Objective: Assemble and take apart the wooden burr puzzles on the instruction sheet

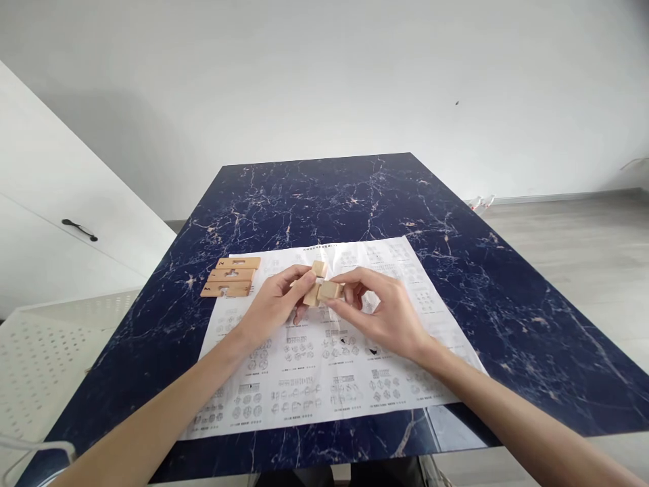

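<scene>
Above a printed sheet [324, 379], both hands meet around small pale wooden puzzle blocks. My left hand [278, 297] is closed, its thumb and fingers pinching a wooden block [319, 268] that stands up at the far side and the pieces below it. My right hand [378, 304] grips a second wooden block [330, 291] between thumb and fingers, close against the left hand's pieces. Whether the blocks are joined or only touching, I cannot tell. Fingers hide part of them.
Three wooden plates with cut-outs and numbers lie at the sheet's left edge, among them a middle plate [232, 274]. The sheet rests on a dark blue marbled table [324, 196]. A white cabinet with a black handle [80, 230] stands left, and a wall rises behind.
</scene>
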`<state>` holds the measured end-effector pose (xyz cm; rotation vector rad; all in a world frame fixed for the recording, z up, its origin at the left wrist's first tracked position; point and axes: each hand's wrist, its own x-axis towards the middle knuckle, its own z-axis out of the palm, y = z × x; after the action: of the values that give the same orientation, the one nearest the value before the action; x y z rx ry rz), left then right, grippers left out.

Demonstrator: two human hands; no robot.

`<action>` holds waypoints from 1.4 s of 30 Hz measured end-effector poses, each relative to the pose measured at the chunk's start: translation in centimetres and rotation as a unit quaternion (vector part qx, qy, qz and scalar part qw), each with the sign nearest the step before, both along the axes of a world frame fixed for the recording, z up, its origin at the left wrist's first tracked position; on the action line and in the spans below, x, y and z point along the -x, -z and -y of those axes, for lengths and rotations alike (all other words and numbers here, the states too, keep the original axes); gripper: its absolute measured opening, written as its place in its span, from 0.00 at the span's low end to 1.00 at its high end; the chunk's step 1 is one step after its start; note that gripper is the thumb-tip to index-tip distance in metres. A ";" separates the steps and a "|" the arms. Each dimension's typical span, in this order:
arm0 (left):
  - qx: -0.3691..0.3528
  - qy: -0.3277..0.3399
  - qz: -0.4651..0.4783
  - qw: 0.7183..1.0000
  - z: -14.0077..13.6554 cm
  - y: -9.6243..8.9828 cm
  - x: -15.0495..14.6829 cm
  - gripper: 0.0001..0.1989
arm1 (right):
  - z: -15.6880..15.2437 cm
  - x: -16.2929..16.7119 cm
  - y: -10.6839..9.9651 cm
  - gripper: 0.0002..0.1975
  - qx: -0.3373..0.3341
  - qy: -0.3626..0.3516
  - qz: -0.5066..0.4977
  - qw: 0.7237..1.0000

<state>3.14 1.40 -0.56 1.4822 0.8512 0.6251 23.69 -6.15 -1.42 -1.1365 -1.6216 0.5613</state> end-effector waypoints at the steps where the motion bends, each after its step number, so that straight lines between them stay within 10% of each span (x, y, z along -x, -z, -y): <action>1: 0.009 -0.017 0.018 1.000 -0.1 0.1 0.0 0.20 | 0.0 -0.1 -0.2 0.07 -0.002 0.011 -0.022 1.000; 9: 0.065 -0.080 0.139 0.985 -1.2 0.9 0.5 0.20 | -1.1 -0.9 0.6 0.19 0.202 0.060 -0.014 0.977; 19: -0.006 0.029 0.058 0.998 1.0 -0.1 -0.1 0.15 | -0.4 -0.2 0.2 0.20 0.129 -0.029 0.079 0.988; 25: -0.148 0.048 0.047 0.987 1.0 -0.1 0.0 0.09 | -0.5 -0.3 -0.1 0.25 0.230 -0.076 -0.008 0.970; 31: -0.508 0.041 -0.016 0.860 1.1 0.6 0.3 0.11 | -0.5 0.0 0.0 0.29 0.271 -0.016 -0.136 0.953; 35: -0.591 0.065 -0.041 0.803 1.3 0.7 0.4 0.16 | -0.9 -0.3 0.3 0.29 0.274 0.013 -0.230 0.934; 38: -0.569 0.085 -0.021 0.818 1.7 0.8 0.4 0.18 | -1.4 -1.4 0.5 0.28 0.249 0.074 -0.281 0.924; 42: -0.420 0.022 -0.036 0.906 1.9 0.8 0.1 0.10 | -1.8 -2.6 0.1 0.23 0.214 0.091 -0.226 0.946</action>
<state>3.00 -0.47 -1.39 2.3034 0.6134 0.9780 26.25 -4.38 -1.50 -1.3346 -1.0118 1.0032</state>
